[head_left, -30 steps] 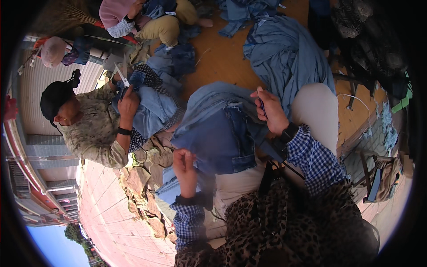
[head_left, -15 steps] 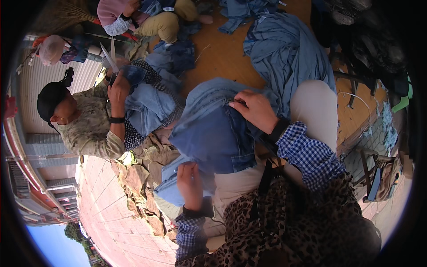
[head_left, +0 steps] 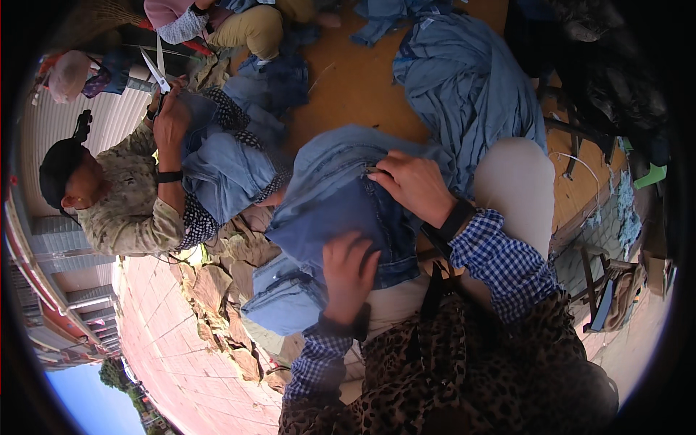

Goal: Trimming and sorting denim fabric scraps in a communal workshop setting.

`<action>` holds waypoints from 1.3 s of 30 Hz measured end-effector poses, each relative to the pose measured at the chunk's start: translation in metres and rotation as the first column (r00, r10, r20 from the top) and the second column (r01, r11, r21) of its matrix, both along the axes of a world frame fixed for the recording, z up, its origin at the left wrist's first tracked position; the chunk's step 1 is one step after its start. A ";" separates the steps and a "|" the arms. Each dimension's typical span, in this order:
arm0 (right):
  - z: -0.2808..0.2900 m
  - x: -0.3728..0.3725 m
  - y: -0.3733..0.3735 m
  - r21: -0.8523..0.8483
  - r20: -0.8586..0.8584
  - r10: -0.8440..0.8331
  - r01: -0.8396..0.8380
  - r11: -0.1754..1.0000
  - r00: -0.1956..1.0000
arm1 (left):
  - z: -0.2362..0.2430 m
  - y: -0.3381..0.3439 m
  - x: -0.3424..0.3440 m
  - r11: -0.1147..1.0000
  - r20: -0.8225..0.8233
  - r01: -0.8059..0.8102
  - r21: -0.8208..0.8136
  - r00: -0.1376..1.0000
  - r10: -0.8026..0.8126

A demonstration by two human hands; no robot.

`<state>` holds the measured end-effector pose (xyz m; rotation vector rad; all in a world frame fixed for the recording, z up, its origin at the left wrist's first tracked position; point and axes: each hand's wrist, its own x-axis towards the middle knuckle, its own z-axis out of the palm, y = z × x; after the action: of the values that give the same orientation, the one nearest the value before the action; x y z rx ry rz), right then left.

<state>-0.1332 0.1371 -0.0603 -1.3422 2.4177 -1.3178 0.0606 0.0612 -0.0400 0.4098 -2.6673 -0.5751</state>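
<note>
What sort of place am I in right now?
Probably an outdoor, street-side spot for garment work: a blue denim garment lies across your lap, a nearby co-worker holds scissors, and sunlit paving stretches off to your left.

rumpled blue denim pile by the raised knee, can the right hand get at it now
Probably yes: the right hand is close to the denim pile, and the raised knee stands to one side, leaving the way free, though that hand is at the denim garment.
</note>
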 end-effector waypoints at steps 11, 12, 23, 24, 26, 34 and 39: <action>0.001 -0.001 -0.003 0.038 -0.062 0.019 -0.016 0.999 0.998 | 0.001 -0.003 0.000 0.999 -0.021 -0.016 0.051 1.000 0.017; 0.001 -0.001 -0.003 0.038 -0.063 0.020 -0.017 0.999 0.998 | 0.001 -0.003 -0.001 0.998 -0.022 -0.017 0.055 1.000 0.018; 0.002 -0.002 -0.005 0.006 -0.096 0.007 -0.007 1.000 0.995 | 0.001 -0.004 -0.002 0.999 -0.055 -0.015 0.047 0.998 0.017; 0.002 -0.002 -0.004 0.005 -0.097 0.005 -0.005 1.000 0.995 | 0.002 -0.003 -0.002 0.999 -0.058 -0.010 0.046 0.998 0.012; 0.002 -0.002 -0.003 0.021 -0.124 0.020 -0.018 1.000 0.992 | 0.003 -0.002 -0.002 0.999 -0.063 -0.008 0.046 0.998 0.010; -0.001 0.003 -0.001 0.009 -0.159 0.028 -0.027 1.000 0.987 | -0.001 0.000 0.003 0.999 -0.067 -0.009 0.041 0.998 0.012; -0.007 0.003 -0.002 -0.021 -0.169 0.002 -0.005 1.000 0.986 | -0.003 0.002 0.002 0.999 -0.063 -0.021 0.045 0.998 0.024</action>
<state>-0.1305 0.1354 -0.0675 -1.5212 2.5130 -1.2818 0.0623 0.0628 -0.0425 0.4265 -2.5902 -0.6314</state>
